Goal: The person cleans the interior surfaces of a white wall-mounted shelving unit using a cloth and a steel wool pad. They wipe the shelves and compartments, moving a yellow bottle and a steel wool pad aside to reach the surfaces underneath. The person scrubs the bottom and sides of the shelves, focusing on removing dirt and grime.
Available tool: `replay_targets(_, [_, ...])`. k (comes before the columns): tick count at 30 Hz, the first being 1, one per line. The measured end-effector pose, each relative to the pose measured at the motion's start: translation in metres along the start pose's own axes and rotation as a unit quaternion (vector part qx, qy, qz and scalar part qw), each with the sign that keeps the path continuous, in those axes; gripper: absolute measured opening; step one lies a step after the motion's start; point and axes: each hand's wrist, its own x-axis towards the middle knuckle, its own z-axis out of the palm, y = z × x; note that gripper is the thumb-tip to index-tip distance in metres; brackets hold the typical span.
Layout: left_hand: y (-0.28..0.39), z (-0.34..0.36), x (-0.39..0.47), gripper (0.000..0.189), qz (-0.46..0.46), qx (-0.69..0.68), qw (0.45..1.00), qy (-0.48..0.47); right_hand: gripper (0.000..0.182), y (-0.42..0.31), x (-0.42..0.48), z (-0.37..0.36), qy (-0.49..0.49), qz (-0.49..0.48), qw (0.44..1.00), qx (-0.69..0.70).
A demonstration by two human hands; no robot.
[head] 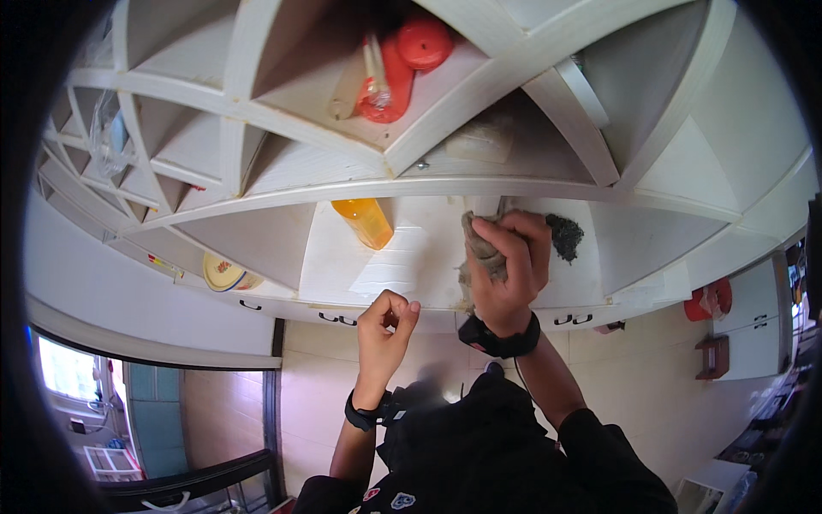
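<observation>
My right hand (510, 270) grips a crumpled grey-brown cloth (488, 250) against the white shelf surface (417, 276) of a cabinet. Just beyond its fingers, to the right, lies a dark, curly scouring pad (565, 238). My left hand (386, 334) hovers near the cabinet's front edge with its fingers curled and nothing visible in them. Above it, a bottle of yellow-orange liquid (365, 223) rests on the surface, its upper end hidden by the shelf frame. Wet-looking streaks show on the surface between the bottle and the cloth.
Slanted white shelf dividers (308, 128) cross the space above my hands. One compartment holds a red round object (424, 44) and candle-like sticks. A round decorated tin (225, 273) stands at the left, and a red bucket (706, 301) is at the far right.
</observation>
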Motion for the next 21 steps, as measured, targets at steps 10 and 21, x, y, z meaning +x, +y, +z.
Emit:
replay_targets(10, [-0.013,0.0,-0.002,0.024,-0.013,0.057,0.997,-0.045,0.042,0.023,-0.059,-0.002,0.019,0.075,0.995,0.057])
replay_targets(21, [-0.003,0.014,0.023,0.024,0.005,0.06,0.992,-0.109,0.031,0.033,-0.108,-0.001,0.052,0.193,0.976,0.084])
